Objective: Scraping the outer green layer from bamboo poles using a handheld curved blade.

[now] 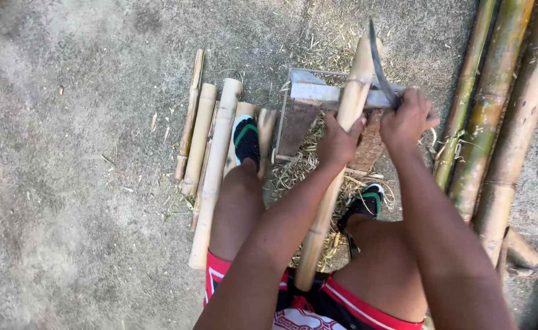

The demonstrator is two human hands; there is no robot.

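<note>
Left hand (337, 142) grips the pale bamboo pole (336, 177); right hand (405, 120) clenches the dark curved blade (380, 67) — cut pale bamboo lengths (211, 153) already lie aside, green stalks (495, 116) untouched.

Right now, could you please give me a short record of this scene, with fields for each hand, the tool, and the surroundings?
Left hand: grips the pale tan bamboo pole at mid-length.
Right hand: shut on the dark curved knife blade, its edge against the pole's upper end.
Support: pole leans across a grey metal frame stand.
Left of legs: cut bamboo pieces.
Right: long greenish bamboo stalks.
Ground: concrete, shavings.
</note>
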